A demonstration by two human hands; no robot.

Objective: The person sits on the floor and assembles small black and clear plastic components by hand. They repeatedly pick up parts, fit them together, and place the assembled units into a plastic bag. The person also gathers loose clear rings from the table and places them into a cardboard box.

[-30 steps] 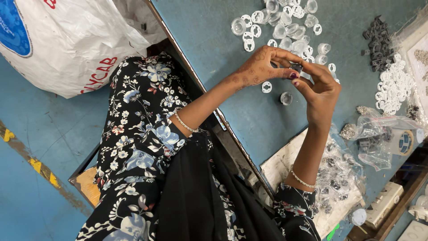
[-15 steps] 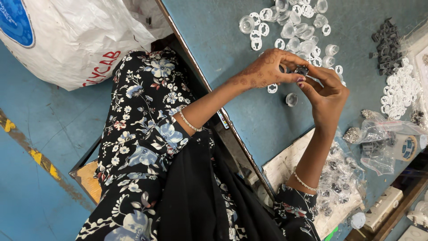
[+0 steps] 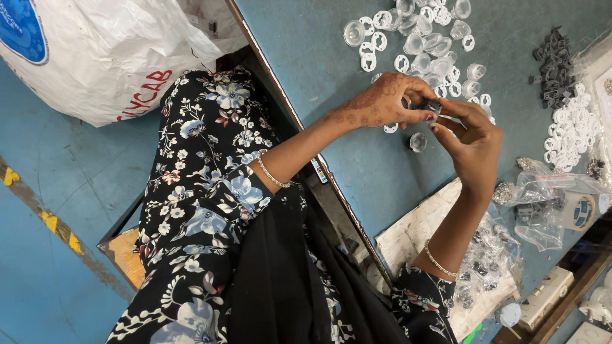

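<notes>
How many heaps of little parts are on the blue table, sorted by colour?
Clear and white heap: 1
White ring heap: 1
Dark grey heap: 1
Total: 3 heaps, leaving out the bagged parts and the small dark part pinched between the left hand and the right hand.

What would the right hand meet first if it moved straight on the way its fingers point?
Probably the left hand: the right hand points at it, their fingertips already meeting on a small dark part. Depth is unclear.
</notes>
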